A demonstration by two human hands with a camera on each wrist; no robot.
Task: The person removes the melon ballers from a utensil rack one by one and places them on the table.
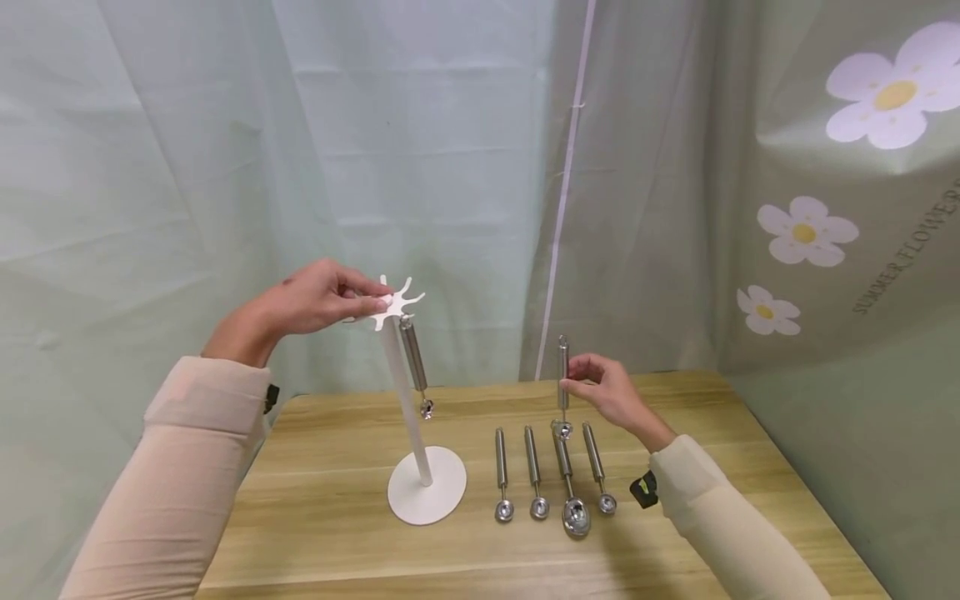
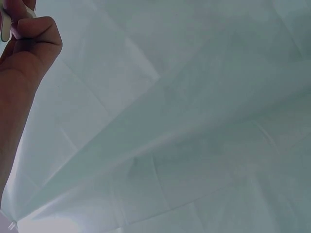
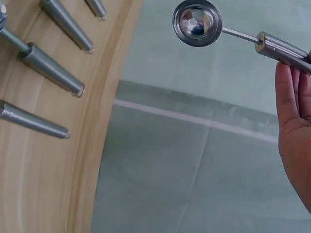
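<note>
1. Holding a steel scoop [image 1: 562, 383] upright above the table [image 1: 337, 500], the right hand [image 1: 611, 392] pinches its handle between fingertips and thumb, bowl end down.
2. In the right wrist view the same scoop's round bowl [image 3: 197, 23] shows shiny and hollow, with the fingers [image 3: 291, 97] curled at the handle.
3. The left hand [image 1: 315, 300] is raised to the top of a white stand [image 1: 408, 400], its fingertips and thumb pinching one of the prongs [image 1: 386, 304] of the star-shaped head.
4. One scoop [image 1: 414, 362] already hangs from a prong on the stand's right side, dangling beside the pole.
5. The stand's round base [image 1: 427, 496] sits on the table left of the loose scoops.
6. Four more scoops [image 1: 551, 475] lie side by side on the table, handles pointing away, bowls toward the person; the third from the left has the largest bowl.
7. The held scoop hovers just above this row, well apart from the stand.
8. Pale green curtains [image 1: 225, 167] hang behind the table, with a flowered cloth [image 1: 847, 208] on the right.
</note>
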